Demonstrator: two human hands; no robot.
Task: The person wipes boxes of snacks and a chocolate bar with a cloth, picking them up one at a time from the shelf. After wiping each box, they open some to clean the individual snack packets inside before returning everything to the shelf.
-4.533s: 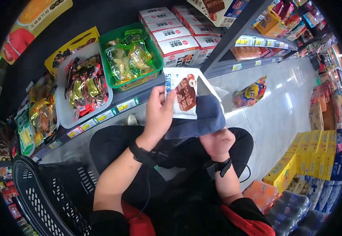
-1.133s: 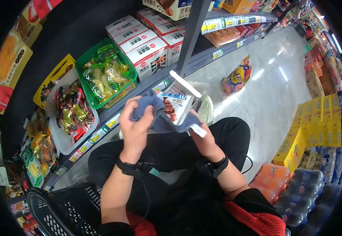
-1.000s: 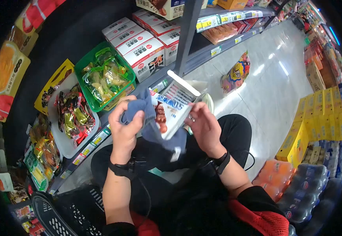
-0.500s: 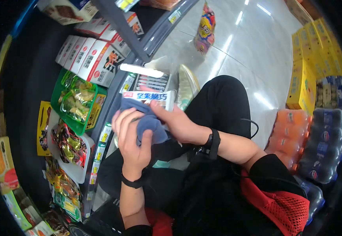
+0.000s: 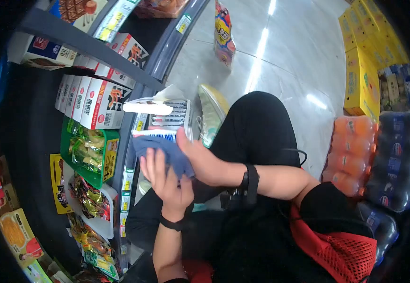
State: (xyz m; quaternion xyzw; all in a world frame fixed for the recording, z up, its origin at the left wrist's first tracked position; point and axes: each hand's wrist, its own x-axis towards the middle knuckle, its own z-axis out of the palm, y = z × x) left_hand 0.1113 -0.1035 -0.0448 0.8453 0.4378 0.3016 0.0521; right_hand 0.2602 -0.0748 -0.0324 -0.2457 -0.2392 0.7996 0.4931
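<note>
A blue-grey cloth (image 5: 173, 153) is pressed against an open box (image 5: 171, 113) of small wrapped packets, whose front shows blue lettering. My left hand (image 5: 165, 181) has its fingers curled on the cloth from below. My right hand (image 5: 205, 162) grips the box's right side, its thumb pointing up beside the lettering. The white flap (image 5: 148, 108) of the box stands out at its top left. How far the fingers reach behind the cloth and box is hidden.
Shelves with white-and-red boxes (image 5: 102, 103), a green basket (image 5: 102, 181) and a white tray (image 5: 113, 193) are at the left. A colourful bag (image 5: 224, 35) stands on the floor (image 5: 299, 52). Yellow boxes (image 5: 360, 82), orange bottles (image 5: 348, 153) and dark bottles (image 5: 391, 162) are at the right.
The view has shifted. My left hand has moved down along the cloth, and the cloth now covers more of the lettering. My right hand still holds the box side.
</note>
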